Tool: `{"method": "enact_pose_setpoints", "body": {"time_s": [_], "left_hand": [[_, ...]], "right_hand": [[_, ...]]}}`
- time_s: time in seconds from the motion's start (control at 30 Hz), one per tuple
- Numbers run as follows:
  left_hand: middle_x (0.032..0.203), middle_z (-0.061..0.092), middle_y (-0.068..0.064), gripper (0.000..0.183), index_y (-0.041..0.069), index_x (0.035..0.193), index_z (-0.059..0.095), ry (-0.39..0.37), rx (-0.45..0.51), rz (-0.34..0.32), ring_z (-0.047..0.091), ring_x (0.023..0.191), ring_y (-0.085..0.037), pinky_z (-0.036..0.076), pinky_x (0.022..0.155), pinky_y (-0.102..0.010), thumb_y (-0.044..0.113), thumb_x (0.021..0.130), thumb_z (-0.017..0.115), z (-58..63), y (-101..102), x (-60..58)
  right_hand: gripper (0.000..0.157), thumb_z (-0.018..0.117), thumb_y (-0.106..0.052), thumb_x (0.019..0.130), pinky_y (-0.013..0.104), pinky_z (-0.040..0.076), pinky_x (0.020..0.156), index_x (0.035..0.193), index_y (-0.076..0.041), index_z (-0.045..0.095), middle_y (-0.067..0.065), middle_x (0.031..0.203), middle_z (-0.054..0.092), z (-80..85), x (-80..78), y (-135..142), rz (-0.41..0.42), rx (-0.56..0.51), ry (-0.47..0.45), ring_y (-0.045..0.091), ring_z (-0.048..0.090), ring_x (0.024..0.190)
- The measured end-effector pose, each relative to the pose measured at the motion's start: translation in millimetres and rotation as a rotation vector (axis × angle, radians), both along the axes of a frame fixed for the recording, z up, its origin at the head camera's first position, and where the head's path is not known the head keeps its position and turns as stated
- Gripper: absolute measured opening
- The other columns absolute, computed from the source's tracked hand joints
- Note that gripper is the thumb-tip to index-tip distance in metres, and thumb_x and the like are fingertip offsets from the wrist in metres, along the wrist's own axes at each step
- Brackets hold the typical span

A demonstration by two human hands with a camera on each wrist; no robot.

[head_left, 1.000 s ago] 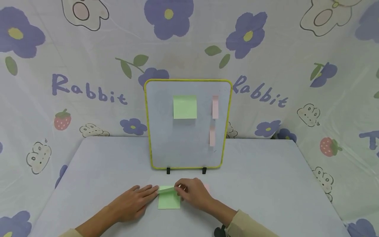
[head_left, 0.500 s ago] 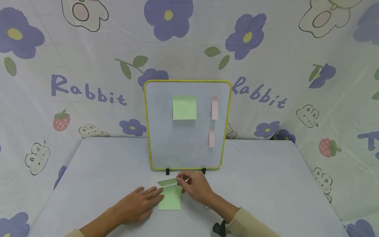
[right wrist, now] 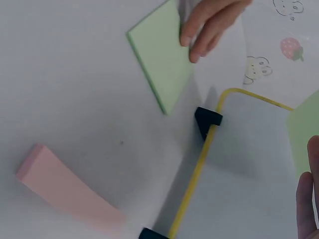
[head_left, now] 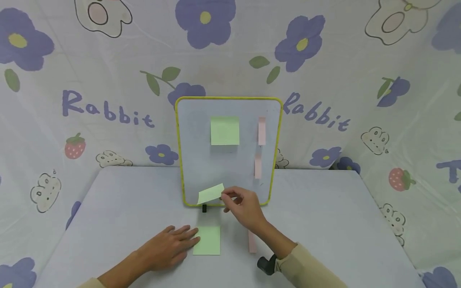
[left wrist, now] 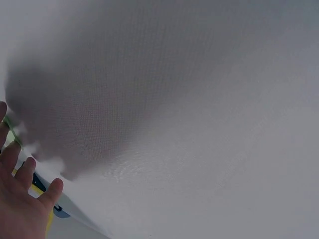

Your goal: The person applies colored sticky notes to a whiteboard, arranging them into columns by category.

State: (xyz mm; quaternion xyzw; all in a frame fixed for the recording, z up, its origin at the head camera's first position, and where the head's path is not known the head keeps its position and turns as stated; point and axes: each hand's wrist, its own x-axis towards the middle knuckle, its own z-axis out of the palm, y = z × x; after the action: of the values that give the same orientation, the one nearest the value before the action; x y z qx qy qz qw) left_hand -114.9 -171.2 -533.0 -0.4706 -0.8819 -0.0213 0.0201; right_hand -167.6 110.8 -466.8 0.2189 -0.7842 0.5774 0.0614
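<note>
A single green sticky note [head_left: 211, 194] is pinched by its right edge between the thumb and fingers of my right hand [head_left: 245, 206], in front of the lower part of the whiteboard [head_left: 230, 168]. My left hand [head_left: 169, 248] rests on the table, its straight fingers touching the left side of the green sticky note pad [head_left: 209, 242]. The right wrist view shows the pad's thickness [right wrist: 159, 55] and part of the held note [right wrist: 305, 129]. On the board, a green note [head_left: 225, 131] sticks near the top, with two pink strips [head_left: 261, 131] at the right.
A pink strip pad [head_left: 251, 242] lies on the table below my right forearm. The yellow-framed board stands on small black feet [head_left: 204, 208]. A black wrist camera [head_left: 265, 265] sits by the right sleeve. A patterned curtain [head_left: 126, 60] hangs behind the white table [head_left: 137, 192].
My right hand has peeled the top green note off the pad and lifted it up and forward toward the board. The left hand has shifted slightly right onto the pad's edge.
</note>
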Motion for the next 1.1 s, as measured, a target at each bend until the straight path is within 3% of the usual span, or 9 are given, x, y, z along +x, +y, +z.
{"method": "enact_pose_setpoints", "body": {"time_s": [0.33, 0.57, 0.77, 0.87, 1.0, 1.1], "left_hand": [[0.144, 0.055, -0.007, 0.044, 0.016, 0.139, 0.06, 0.016, 0.021, -0.009, 0.056, 0.128, -0.029, 0.051, 0.089, -0.051, 0.025, 0.096, 0.059, -3.8, -0.1, -2.0], [0.143, 0.056, -0.007, 0.044, 0.016, 0.138, 0.061, 0.034, 0.03, -0.022, 0.057, 0.127, -0.028, 0.052, 0.087, -0.049, 0.024, 0.095, 0.059, -5.8, -1.3, -2.3], [0.143, 0.056, -0.007, 0.044, 0.016, 0.138, 0.061, 0.036, 0.025, -0.026, 0.056, 0.128, -0.028, 0.051, 0.088, -0.049, 0.023, 0.095, 0.06, -2.9, -0.8, -1.2], [0.143, 0.056, -0.007, 0.043, 0.016, 0.138, 0.061, 0.047, 0.02, -0.026, 0.056, 0.128, -0.028, 0.051, 0.088, -0.049, 0.023, 0.095, 0.06, -2.7, -0.4, -0.9], [0.143, 0.057, -0.007, 0.043, 0.015, 0.137, 0.062, 0.054, 0.022, -0.024, 0.056, 0.128, -0.027, 0.051, 0.088, -0.048, 0.023, 0.095, 0.06, -2.3, 0.1, -0.8], [0.143, 0.057, -0.007, 0.043, 0.015, 0.138, 0.061, 0.042, 0.02, -0.02, 0.056, 0.128, -0.027, 0.051, 0.088, -0.048, 0.022, 0.095, 0.059, -2.4, 0.4, -0.8]], "right_hand": [[0.012, 0.064, -0.006, 0.096, 0.023, 0.04, 0.046, 0.103, -0.002, 0.073, 0.013, 0.089, 0.071, 22.9, -10.8, 2.2, -0.094, -0.097, -0.008, 0.02, 0.069, 0.061], [0.012, 0.063, -0.002, 0.096, 0.021, 0.03, 0.04, 0.104, 0.001, 0.072, 0.017, 0.091, 0.071, 28.7, -16.5, 3.0, -0.156, -0.191, -0.047, 0.026, 0.069, 0.06], [0.018, 0.06, 0.0, 0.097, 0.02, 0.043, 0.047, 0.109, 0.011, 0.067, 0.028, 0.098, 0.07, 35.8, -14.0, 1.5, -0.221, -0.299, -0.119, 0.037, 0.066, 0.058], [0.019, 0.059, 0.002, 0.096, 0.02, 0.047, 0.049, 0.11, 0.014, 0.065, 0.03, 0.098, 0.069, 41.1, -10.6, 0.7, -0.243, -0.322, -0.132, 0.034, 0.065, 0.056], [0.019, 0.06, 0.0, 0.097, 0.023, 0.053, 0.055, 0.11, 0.012, 0.066, 0.028, 0.097, 0.069, 32.0, -15.6, 1.4, -0.256, -0.346, -0.134, 0.024, 0.065, 0.053], [0.019, 0.059, 0.001, 0.097, 0.027, 0.056, 0.058, 0.11, 0.013, 0.065, 0.029, 0.098, 0.069, 34.2, -15.9, 1.1, -0.255, -0.351, -0.136, 0.025, 0.065, 0.053]]}}
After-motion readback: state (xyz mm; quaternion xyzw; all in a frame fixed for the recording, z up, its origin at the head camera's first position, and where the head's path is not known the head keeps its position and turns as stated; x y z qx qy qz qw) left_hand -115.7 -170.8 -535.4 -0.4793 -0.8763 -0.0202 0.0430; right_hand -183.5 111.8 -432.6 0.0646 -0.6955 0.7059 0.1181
